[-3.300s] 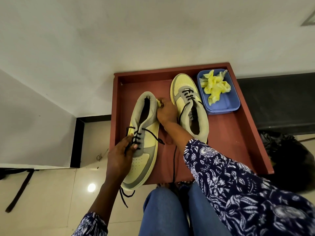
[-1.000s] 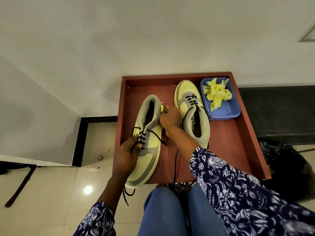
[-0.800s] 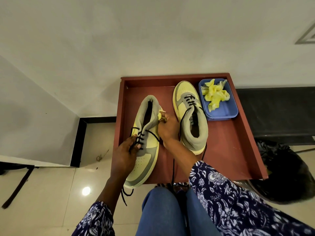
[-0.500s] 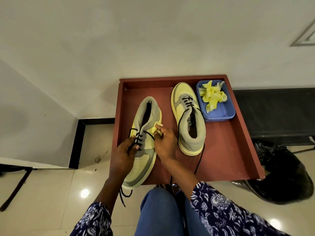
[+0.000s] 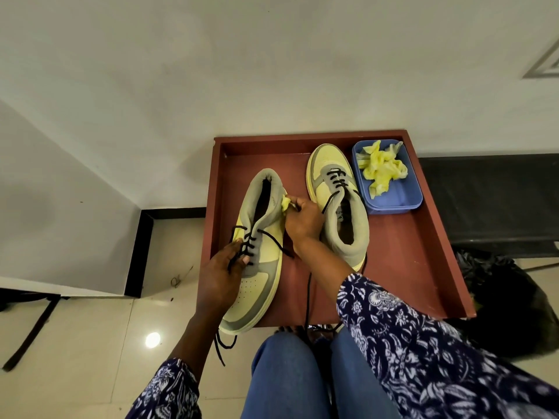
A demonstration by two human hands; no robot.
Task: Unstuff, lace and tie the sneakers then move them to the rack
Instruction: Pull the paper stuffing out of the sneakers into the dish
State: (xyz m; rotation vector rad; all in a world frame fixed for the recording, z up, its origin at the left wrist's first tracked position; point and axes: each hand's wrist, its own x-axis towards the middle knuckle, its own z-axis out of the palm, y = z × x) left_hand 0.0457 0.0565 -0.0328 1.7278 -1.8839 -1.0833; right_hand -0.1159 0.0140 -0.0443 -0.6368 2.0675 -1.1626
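Head view, left hand [image 5: 222, 275] gripping the near sneaker [image 5: 257, 249] at its laces, right hand [image 5: 302, 220] pinching yellow paper [image 5: 285, 203] beside that sneaker's collar, wrist bent.

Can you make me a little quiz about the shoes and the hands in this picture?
1. True or false: the blue tub holds yellow stuffing.
2. Which hand pinches a yellow wad? A left hand B right hand
3. Fill in: the left hand holds the near sneaker by its ____ end.

Key: 1 true. 2 B. 3 toe.
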